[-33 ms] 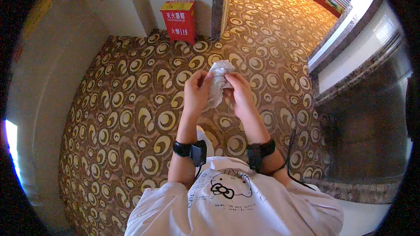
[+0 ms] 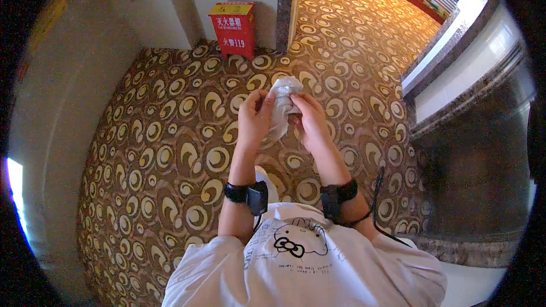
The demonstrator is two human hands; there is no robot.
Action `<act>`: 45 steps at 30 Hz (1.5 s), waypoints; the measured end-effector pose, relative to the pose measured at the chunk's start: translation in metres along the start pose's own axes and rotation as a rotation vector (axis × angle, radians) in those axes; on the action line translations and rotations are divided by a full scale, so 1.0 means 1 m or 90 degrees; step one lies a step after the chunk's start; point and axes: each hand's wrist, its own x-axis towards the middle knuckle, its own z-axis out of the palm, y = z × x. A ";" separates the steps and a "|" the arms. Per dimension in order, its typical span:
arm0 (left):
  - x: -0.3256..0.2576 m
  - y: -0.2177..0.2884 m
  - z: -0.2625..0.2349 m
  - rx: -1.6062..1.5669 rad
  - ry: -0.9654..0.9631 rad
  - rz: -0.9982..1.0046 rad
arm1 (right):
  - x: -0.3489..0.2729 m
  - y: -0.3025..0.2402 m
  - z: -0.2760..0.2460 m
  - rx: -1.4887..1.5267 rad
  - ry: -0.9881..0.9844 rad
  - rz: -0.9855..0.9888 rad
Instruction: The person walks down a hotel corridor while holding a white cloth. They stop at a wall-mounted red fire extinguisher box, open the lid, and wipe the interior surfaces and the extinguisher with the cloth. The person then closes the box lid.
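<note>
The left hand and right hand are pinching the crumpled white material, each grip clamped on it, best pressing lightly and evenly.

Beneath you spreads a patterned carpet, brown, covered with cream and yellow rings, crescents and swirls of mixed sizes. It runs ahead of you and away to the upper right, where it takes on a brighter, more golden tone. Directly on it, ahead and slightly to your left, stands a red fire-extinguisher box with a yellow top, raised on short legs.
</note>
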 end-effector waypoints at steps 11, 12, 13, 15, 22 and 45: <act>0.247 -0.022 -0.076 0.018 0.048 0.084 | 0.227 -0.001 0.097 -0.125 0.035 -0.159; 0.260 -0.027 -0.077 0.006 0.030 0.088 | 0.239 0.002 0.098 -0.112 0.041 -0.163; 0.275 -0.032 -0.079 0.001 0.016 0.058 | 0.255 0.002 0.099 -0.100 0.045 -0.170; 0.294 -0.044 -0.084 0.034 0.013 0.034 | 0.282 0.002 0.096 -0.116 0.079 -0.115; 0.383 -0.088 -0.113 0.093 -0.007 -0.037 | 0.399 0.025 0.127 -0.098 0.051 -0.058; 0.755 -0.186 -0.098 0.211 -0.051 -0.101 | 0.789 0.029 0.201 -0.283 0.082 -0.042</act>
